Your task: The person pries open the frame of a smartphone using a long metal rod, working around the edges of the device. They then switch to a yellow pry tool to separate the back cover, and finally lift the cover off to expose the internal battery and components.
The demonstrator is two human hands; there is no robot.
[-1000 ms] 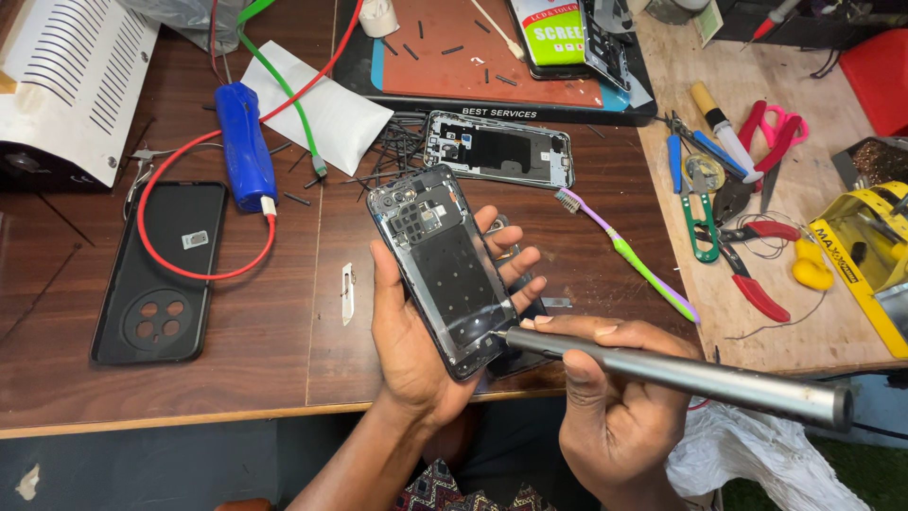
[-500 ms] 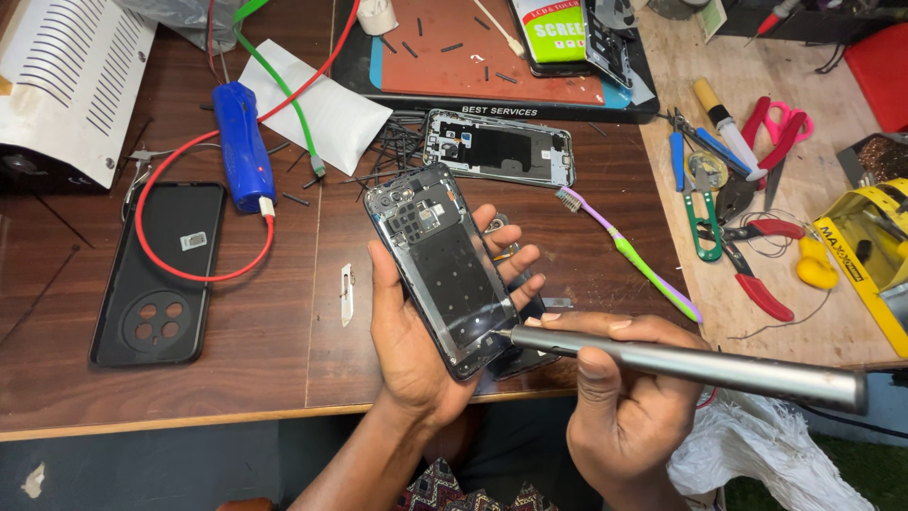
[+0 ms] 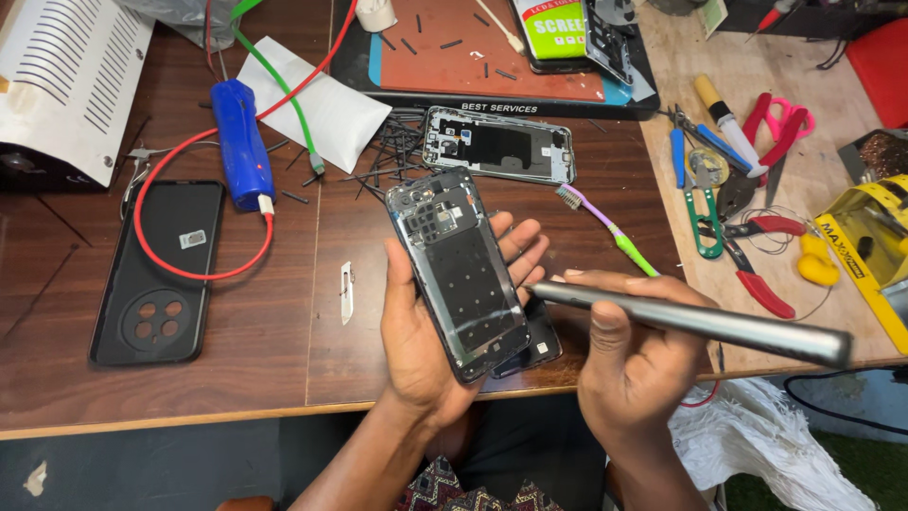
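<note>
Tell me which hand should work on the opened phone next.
Probably the right. The right hand already grips the grey tool, whose tip sits at the phone's edge. The left hand is occupied cradling the phone above the table.

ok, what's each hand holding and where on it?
Left hand cradles the opened phone from behind, gripping its lower half. Right hand holds the grey metal tool near its tip end.
</note>
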